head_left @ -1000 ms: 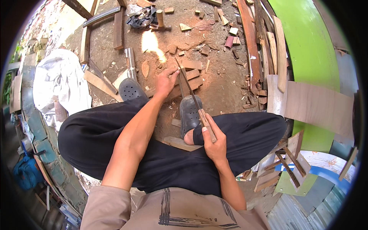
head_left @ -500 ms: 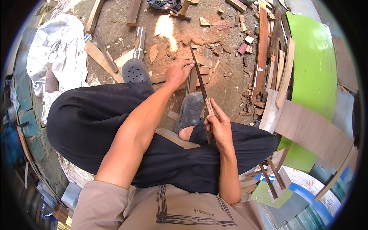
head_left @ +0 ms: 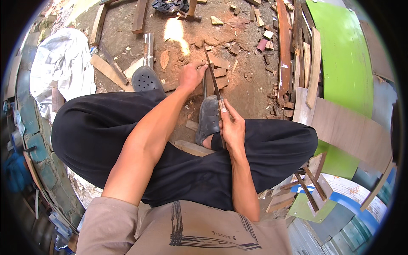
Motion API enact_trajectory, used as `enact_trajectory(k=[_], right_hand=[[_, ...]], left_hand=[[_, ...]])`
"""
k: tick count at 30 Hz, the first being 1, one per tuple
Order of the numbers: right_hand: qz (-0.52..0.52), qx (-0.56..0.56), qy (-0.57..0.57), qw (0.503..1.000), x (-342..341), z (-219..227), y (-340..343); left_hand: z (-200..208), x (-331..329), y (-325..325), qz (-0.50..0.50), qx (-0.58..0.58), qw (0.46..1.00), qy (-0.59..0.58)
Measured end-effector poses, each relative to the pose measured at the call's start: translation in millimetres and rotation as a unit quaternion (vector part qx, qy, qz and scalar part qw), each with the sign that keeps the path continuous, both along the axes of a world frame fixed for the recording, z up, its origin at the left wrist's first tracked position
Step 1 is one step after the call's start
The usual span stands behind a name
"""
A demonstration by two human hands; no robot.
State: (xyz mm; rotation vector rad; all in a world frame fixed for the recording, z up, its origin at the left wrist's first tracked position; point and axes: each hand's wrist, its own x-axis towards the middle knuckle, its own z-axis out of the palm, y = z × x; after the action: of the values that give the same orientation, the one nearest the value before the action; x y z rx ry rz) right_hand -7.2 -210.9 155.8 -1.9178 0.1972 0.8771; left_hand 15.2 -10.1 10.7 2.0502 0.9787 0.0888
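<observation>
One dark tapering blade (head_left: 213, 75) juts forward from right grip (head_left: 232, 127).

Crumpled white cloth (head_left: 66, 63) well left of the left hand (head_left: 192, 76). Dry brown leaf (head_left: 164, 60) near that hand, ahead and leftward. Farther ahead, hammer (head_left: 192, 7) beside black plastic bag (head_left: 170, 6). Well right of the right hand (head_left: 233, 127), green panel (head_left: 346, 51), brown board (head_left: 350, 129) across.

Dusty brown ground (head_left: 255, 95) strewn with wood offcuts (head_left: 234, 50)
A dry leaf (head_left: 164, 60), a wooden-handled hammer (head_left: 193, 18) and, at the upper edge, probably a black plastic bag (head_left: 170, 6) lie on it.
</observation>
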Motion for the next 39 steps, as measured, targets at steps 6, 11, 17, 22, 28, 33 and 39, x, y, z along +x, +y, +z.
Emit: enact_trajectory(k=[6,11,17,22,28,33,39], right_hand=[[0.008,-0.024,-0.007,1.000,0.2,4.0,-1.9],[-0.003,0.013,-0.006,1.000,-33.4,18.9,-39.9],[0.009,0.028,-0.042,0.999,0.7,-29.4,-5.0],[0.002,0.048,-0.075,0.996,47.2,-71.0,57.7],[-0.041,0.007,0.034,0.999,-18.2,2.1,-18.0],[-0.027,0.016,-0.002,1.000,-13.6,-21.3,1.1],[-0.017,0.055,-0.048,0.997,47.9,-66.9,54.0]], left_hand=[[-11.5,-2.8,-0.4,0.001,0.070,0.995,-0.072],[-17.1,-6.2,-3.2,0.027,0.017,0.992,-0.119],[-27.2,-4.5,-16.0,0.108,-0.133,0.971,-0.166],[-10.4,2.7,-21.1,0.161,-0.209,0.954,-0.140],[-17.2,-15.4,-7.2,0.078,-0.036,0.996,0.001],[-58.5,-55.1,9.9,-0.155,0.035,0.954,0.256],[-61.3,-51.2,14.4,-0.277,-0.056,0.893,0.351]])
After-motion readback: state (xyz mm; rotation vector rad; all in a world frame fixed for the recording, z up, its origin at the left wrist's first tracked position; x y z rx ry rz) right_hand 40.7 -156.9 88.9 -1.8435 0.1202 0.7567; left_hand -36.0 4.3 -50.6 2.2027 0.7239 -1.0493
